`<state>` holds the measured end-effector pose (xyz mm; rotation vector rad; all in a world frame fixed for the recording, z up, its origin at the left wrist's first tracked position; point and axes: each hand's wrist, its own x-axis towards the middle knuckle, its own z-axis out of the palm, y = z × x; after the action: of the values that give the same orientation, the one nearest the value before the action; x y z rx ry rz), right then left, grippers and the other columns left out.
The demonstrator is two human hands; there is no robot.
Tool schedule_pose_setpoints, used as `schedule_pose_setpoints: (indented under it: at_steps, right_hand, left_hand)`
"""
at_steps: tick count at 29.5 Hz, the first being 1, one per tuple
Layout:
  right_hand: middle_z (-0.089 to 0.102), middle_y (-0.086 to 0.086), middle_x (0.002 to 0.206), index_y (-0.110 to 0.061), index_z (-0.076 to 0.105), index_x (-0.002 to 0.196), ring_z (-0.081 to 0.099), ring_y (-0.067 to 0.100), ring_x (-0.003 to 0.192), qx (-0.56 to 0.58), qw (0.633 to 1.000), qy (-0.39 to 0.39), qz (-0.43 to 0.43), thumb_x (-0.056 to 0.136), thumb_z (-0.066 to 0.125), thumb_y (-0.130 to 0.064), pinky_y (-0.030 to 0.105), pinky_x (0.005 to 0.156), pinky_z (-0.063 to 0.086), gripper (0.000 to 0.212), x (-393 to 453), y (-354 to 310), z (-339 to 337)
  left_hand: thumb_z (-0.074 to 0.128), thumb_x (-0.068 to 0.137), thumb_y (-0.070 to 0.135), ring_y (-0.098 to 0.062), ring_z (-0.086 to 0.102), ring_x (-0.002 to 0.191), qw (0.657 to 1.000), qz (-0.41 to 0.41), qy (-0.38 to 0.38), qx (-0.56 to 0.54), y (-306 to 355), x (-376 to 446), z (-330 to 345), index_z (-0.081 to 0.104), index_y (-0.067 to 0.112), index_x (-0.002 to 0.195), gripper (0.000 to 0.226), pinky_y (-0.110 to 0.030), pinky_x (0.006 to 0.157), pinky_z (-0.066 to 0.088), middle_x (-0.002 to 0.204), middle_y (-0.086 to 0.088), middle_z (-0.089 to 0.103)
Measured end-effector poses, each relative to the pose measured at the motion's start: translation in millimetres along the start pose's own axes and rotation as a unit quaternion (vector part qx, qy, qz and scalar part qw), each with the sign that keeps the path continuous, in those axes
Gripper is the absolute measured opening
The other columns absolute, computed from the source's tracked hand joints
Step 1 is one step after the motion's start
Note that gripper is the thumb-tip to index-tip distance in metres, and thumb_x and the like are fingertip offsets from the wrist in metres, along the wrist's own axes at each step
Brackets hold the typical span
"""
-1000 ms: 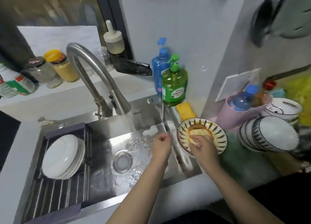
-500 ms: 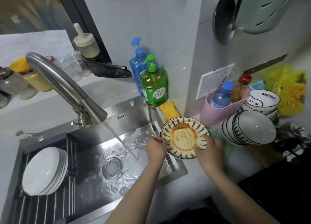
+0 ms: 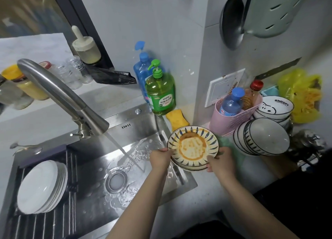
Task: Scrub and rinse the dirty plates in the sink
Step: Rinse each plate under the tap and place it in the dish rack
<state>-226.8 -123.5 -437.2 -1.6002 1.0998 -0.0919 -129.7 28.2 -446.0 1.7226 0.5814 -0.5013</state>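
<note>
Dirty plate (image 3: 193, 147), blue-striped rim w/ orange sauce ring in the middle, is held tilted over the sink's (image 3: 115, 130) right edge. Left hand (image 3: 159, 158) grips its left rim, fingers curled round; right hand (image 3: 221, 162) grips the near-right rim, w/ more plates stacked under it. Faucet (image 3: 59, 96) runs into the basin at left. Clean white plates (image 3: 42, 186) stand in the rack far left.

Brushed steel sink (image 3: 100, 148) and tap (image 3: 59, 96); glossy glazed plate (image 3: 193, 147); translucent plastic soap bottle (image 3: 160, 93)
</note>
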Motion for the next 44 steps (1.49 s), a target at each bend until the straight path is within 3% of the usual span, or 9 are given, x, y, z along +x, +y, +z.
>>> schedule_pose_setpoints:
  at_steps: [5,11,17,20,26,31,34,38,44]
  right_hand:
    - [0.065,0.012,0.078,-0.008,0.041,0.109,0.059,0.019,0.045,0.098,0.995,-0.004,-0.024,0.085,0.057,0.008,0.037,0.055,0.055,0.033,-5.9,-9.7,-5.2]
    - [0.064,0.011,0.088,-0.016,0.046,0.102,0.05,0.012,0.04,0.155,0.983,-0.07,-0.075,0.086,0.053,0.009,0.026,0.042,0.046,0.03,-27.5,-32.0,8.6]
    - [0.068,0.007,0.09,-0.015,0.045,0.115,0.049,0.013,0.041,0.175,0.964,-0.184,-0.08,0.088,0.059,0.004,0.023,0.041,0.045,0.036,-49.6,-52.0,50.1]
    - [0.068,0.013,0.09,-0.016,0.044,0.117,0.051,0.015,0.046,0.148,0.96,-0.231,-0.065,0.088,0.06,0.003,0.026,0.044,0.045,0.038,-55.8,-54.6,80.0]
    - [0.064,0.013,0.09,-0.012,0.043,0.121,0.05,0.014,0.049,0.118,0.956,-0.27,-0.009,0.089,0.058,0.004,0.023,0.043,0.042,0.039,-68.7,-53.3,150.4]
    - [0.062,0.011,0.1,-0.008,0.043,0.126,0.051,0.014,0.049,0.064,0.96,-0.272,0.02,0.09,0.059,-0.001,0.024,0.045,0.042,0.04,-65.1,-41.5,187.6]
    - [0.063,0.012,0.108,-0.009,0.047,0.126,0.059,0.017,0.063,-0.054,0.968,-0.245,-0.03,0.093,0.058,-0.006,0.027,0.054,0.049,0.035,-69.9,-35.2,204.7]
    - [0.05,0.012,0.134,-0.013,0.045,0.138,0.047,0.029,0.12,-0.344,0.9,-0.151,-0.223,0.094,0.053,-0.021,0.038,0.103,0.036,0.046,-80.5,-17.5,234.7]
    - [0.011,0.003,0.158,-0.012,0.023,0.15,0.003,0.019,0.147,-0.323,0.853,-0.312,-0.266,0.095,0.02,-0.033,0.029,0.119,-0.003,0.059,-94.9,-10.4,296.2]
  left_hand:
    - [0.081,0.072,0.005,-0.023,0.063,0.085,0.999,-0.017,-0.01,-0.047,-0.7,-0.9,-2.7,0.062,0.008,0.073,0.02,-0.034,0.088,0.051,0.087,-0.011,0.068]
    - [0.068,0.082,-0.005,-0.022,0.065,0.07,0.978,-0.032,-0.076,-0.194,8.3,-11.9,-33.7,0.06,-0.001,0.092,0.013,-0.023,0.054,0.056,0.087,-0.016,0.068]
    - [0.055,0.093,0.01,-0.026,0.066,0.096,0.961,-0.031,-0.104,-0.254,16.8,-4.0,-93.4,0.058,0.001,0.123,0.031,-0.034,0.072,0.056,0.114,-0.015,0.068]
    - [0.052,0.094,0.018,-0.031,0.064,0.103,0.957,-0.048,-0.109,-0.263,18.3,4.7,-127.8,0.06,0.005,0.122,0.033,-0.047,0.095,0.05,0.111,-0.015,0.07]
    - [0.048,0.096,0.022,-0.02,0.069,0.068,0.957,-0.062,-0.091,-0.267,5.6,38.7,-193.1,0.062,0.014,0.09,0.017,-0.031,0.061,0.056,0.076,-0.004,0.071]
    - [0.049,0.098,0.036,-0.022,0.066,0.082,0.975,-0.04,-0.059,-0.211,3.0,59.9,-218.0,0.064,0.013,0.101,0.027,-0.036,0.073,0.053,0.088,-0.004,0.071]
    - [0.042,0.1,0.042,-0.019,0.063,0.077,0.99,0.007,-0.019,-0.142,-1.7,70.6,-222.6,0.064,0.017,0.095,0.034,-0.027,0.062,0.051,0.084,-0.004,0.068]
    - [0.033,0.086,0.062,-0.024,0.062,0.104,0.997,0.067,0.032,-0.029,-11.2,82.3,-229.3,0.066,0.026,0.103,0.052,-0.041,0.094,0.049,0.109,-0.002,0.068]
    - [0.034,0.103,0.039,-0.027,0.057,0.114,0.986,0.117,0.043,0.111,-15.7,79.6,-224.3,0.06,0.014,0.122,0.041,-0.031,0.096,0.041,0.121,-0.007,0.064]
